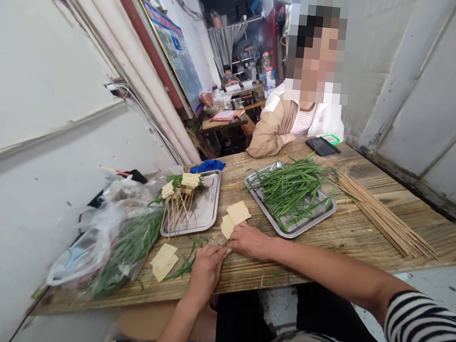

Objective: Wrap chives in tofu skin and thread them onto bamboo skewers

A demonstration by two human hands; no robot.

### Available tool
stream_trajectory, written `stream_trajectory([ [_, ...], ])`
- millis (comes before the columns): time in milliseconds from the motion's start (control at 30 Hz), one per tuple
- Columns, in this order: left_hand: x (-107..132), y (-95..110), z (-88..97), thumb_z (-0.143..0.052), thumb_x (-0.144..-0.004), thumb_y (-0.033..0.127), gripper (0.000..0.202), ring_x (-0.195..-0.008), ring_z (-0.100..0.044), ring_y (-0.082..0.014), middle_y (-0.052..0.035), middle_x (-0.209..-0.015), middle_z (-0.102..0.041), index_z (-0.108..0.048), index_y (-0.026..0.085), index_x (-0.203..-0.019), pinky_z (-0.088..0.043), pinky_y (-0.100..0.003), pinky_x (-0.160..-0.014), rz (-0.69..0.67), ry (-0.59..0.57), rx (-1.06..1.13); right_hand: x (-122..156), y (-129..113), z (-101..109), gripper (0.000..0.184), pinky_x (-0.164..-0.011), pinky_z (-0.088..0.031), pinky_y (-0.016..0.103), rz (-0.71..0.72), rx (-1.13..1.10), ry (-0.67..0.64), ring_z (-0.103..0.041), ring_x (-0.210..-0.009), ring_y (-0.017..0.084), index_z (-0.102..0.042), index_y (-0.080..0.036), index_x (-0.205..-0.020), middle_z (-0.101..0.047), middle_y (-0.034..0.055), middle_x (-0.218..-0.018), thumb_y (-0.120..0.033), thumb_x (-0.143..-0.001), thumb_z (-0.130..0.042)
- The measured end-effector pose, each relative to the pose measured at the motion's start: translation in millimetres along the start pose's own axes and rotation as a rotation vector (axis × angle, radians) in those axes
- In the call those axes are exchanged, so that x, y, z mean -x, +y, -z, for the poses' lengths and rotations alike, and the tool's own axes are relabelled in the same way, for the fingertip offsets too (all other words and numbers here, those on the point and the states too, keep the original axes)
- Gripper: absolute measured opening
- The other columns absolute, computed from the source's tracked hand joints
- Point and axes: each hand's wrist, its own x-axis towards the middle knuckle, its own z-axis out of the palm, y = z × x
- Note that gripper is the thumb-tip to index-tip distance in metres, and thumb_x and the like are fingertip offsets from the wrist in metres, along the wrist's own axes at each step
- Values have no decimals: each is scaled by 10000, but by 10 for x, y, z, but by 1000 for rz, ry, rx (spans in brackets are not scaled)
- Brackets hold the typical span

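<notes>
Close together at the table's near edge, my left hand (207,263) and my right hand (250,241) pinch a small pale piece that looks like a tofu sheet; fingers hide most of it. Green chive strands (190,260) show on the table beside my left hand. Two loose stacks of square tofu sheets lie near: the left stack (164,262) beyond those strands, the far stack (238,212) just past my right fingers. Skewered tofu rolls (190,181) with greens rest on the left metal tray (210,212). Cut chives (290,190) heap on the right metal tray (297,232).
Bamboo skewers (388,217) lie in a bundle at the right. Bagged greens (129,250) crowd the left end. A blue cloth (208,166) sits behind the left tray. Across the table (350,236) a person (275,122) sits, a phone (322,145) nearby.
</notes>
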Motion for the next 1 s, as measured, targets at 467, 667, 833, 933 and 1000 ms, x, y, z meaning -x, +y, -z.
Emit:
stream_trajectory([
  [467, 322, 37, -159, -497, -891, 205, 248, -979, -580, -212, -76, -1047, -678, -629, 206, -1101, -406, -372, -832, -98, 123, -257, -89, 33, 69, 169, -660, -317, 296, -66, -121, -175, -503, -803, 204, -733, -172, -803, -649, 73, -803, -265, -835, -595],
  [667, 222, 23, -118, -425, -909, 184, 320, -843, -563, -177, -66, -939, -673, -575, 185, -1192, -458, -318, -755, -124, 8, -186, -46, -15, 120, 174, -738, -345, 312, -119, -148, -144, -525, -859, 208, -715, -174, -908, -647, 80, -851, -264, -860, -574],
  [833, 209, -21, -164, -378, -927, 207, 326, -837, -578, -180, -57, -961, -684, -615, 204, -1150, -487, -324, -762, -109, 65, -90, 511, 57, 464, 246, -772, -371, 305, -237, -174, 159, -518, -854, 191, -658, -155, -1044, -633, 83, -873, -294, -898, -515],
  [933, 217, -55, -194, -380, -916, 195, 336, -859, -595, -185, -59, -996, -686, -611, 220, -1158, -500, -341, -775, -111, 85, -59, 1198, 308, 782, 245, -786, -376, 307, -535, -19, 289, -515, -871, 207, -687, -149, -956, -628, 95, -892, -299, -898, -502],
  [1000, 218, -76, -179, -389, -898, 176, 365, -857, -609, -181, -51, -1010, -691, -592, 257, -1191, -511, -330, -767, -156, 85, -24, 1710, 490, 998, 250, -797, -377, 312, -816, 163, 291, -521, -893, 219, -687, -148, -958, -622, 106, -918, -282, -899, -484],
])
